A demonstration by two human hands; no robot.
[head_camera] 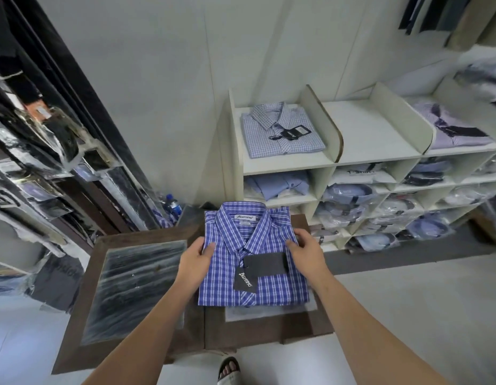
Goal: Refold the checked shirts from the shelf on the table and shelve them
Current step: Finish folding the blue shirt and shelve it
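From the head camera, the blue checked shirt is folded into a neat rectangle, collar up and pointing away from the person, over the right half of the dark wooden table. Whether it rests on the tabletop or is raised just off it cannot be told. The left hand grips the shirt's left edge near the collar, thumb on top and fingers curled round the side. The right hand holds the opposite edge in the same manner. Two black hang tags lie on the shirt's chest between the hands.

Beyond the table stands the cream shelf unit. The left compartment of its top row holds a folded pale checked shirt with its own dark tag. Two compartments to the right lies a lilac shirt with a dark strip across it. The cubbies below are packed with bagged shirts.

A blue bottle stands behind the table's far left corner. A rack of plastic-wrapped clothes fills the left side. Dark garments hang at the top right. A sandalled foot shows beneath the table's near edge.
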